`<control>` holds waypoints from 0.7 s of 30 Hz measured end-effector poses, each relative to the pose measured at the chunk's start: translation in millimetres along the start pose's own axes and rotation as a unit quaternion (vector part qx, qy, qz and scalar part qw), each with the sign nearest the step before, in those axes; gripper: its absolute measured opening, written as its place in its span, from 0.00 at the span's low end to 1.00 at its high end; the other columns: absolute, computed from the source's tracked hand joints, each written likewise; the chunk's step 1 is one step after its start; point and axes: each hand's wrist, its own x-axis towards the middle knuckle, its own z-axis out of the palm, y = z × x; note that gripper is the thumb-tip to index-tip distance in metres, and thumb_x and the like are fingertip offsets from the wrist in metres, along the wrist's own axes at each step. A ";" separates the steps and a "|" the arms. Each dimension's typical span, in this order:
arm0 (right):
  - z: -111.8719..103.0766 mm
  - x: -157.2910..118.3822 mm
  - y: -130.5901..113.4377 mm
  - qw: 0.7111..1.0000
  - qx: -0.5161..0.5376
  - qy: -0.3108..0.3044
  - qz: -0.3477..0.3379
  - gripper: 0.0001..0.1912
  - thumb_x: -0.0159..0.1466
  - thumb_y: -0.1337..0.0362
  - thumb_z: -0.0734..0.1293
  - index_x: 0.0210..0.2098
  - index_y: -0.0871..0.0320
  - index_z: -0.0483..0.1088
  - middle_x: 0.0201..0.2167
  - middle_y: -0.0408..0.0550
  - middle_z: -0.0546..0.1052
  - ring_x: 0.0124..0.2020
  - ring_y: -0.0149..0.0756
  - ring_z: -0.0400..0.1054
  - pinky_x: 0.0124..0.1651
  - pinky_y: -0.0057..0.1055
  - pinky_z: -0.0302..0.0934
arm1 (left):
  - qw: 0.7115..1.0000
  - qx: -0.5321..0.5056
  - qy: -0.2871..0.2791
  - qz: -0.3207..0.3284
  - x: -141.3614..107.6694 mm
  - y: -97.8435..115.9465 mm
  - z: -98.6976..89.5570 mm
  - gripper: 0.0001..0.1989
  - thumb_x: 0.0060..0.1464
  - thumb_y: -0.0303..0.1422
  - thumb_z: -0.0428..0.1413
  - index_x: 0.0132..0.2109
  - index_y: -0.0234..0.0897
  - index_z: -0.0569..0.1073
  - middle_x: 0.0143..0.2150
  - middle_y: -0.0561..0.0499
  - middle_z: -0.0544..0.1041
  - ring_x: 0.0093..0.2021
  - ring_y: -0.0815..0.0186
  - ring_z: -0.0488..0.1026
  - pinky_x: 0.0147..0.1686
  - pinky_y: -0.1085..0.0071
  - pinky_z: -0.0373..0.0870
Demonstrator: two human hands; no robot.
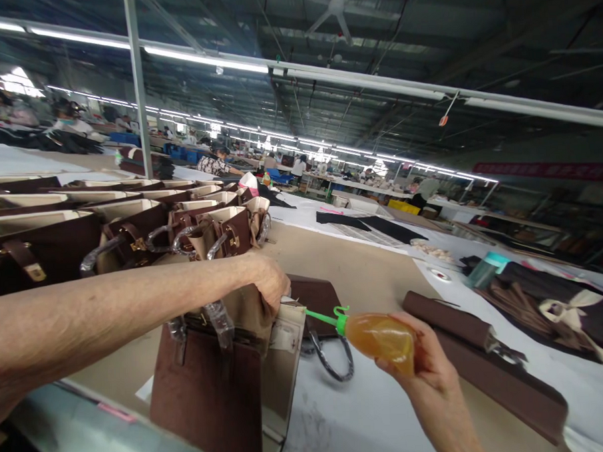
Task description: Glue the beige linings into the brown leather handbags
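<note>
A brown handbag with a pale lining and plastic-wrapped handles stands tilted at the near table edge. My left hand reaches across and grips the bag's upper edge, its fingertips partly hidden inside. In my right hand is a squeeze bottle of amber liquid, probably glue, held on its side. Its green nozzle points left, and the tip meets or nearly meets the top edge of the bag's side panel. Behind the bag lie a brown flap and a dark looped handle.
Rows of brown handbags crowd the table at left. Folded brown leather pieces lie at right, beyond them a teal-lidded container and dark material. A roll of tape sits farther back. Other people work in the background; a pole rises at left.
</note>
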 end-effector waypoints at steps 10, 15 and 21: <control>-6.1 -2.5 4.5 0.999 0.027 -0.016 0.040 0.28 0.41 0.65 0.76 0.41 0.51 0.68 0.37 0.44 0.76 0.35 0.40 0.71 0.34 0.28 0.68 | 0.995 0.007 -0.095 -0.017 -2.8 8.6 -3.3 0.15 0.39 0.32 0.58 0.38 0.34 0.78 0.34 0.47 0.79 0.26 0.65 0.70 0.23 0.74 0.63; 1.1 -0.4 6.5 0.997 0.061 -0.017 0.046 0.29 0.43 0.63 0.76 0.43 0.52 0.66 0.36 0.44 0.75 0.34 0.38 0.71 0.34 0.28 0.67 | 0.995 0.015 -0.094 -0.021 -0.6 9.0 -1.1 0.14 0.39 0.33 0.59 0.36 0.35 0.78 0.33 0.47 0.79 0.27 0.66 0.70 0.23 0.75 0.63; -1.6 -6.6 9.8 0.994 0.055 -0.037 0.084 0.28 0.42 0.62 0.76 0.42 0.53 0.66 0.35 0.46 0.76 0.33 0.40 0.71 0.34 0.29 0.67 | 0.994 0.024 -0.102 -0.021 0.1 7.5 1.2 0.14 0.38 0.33 0.58 0.37 0.34 0.78 0.31 0.47 0.79 0.26 0.66 0.69 0.23 0.74 0.62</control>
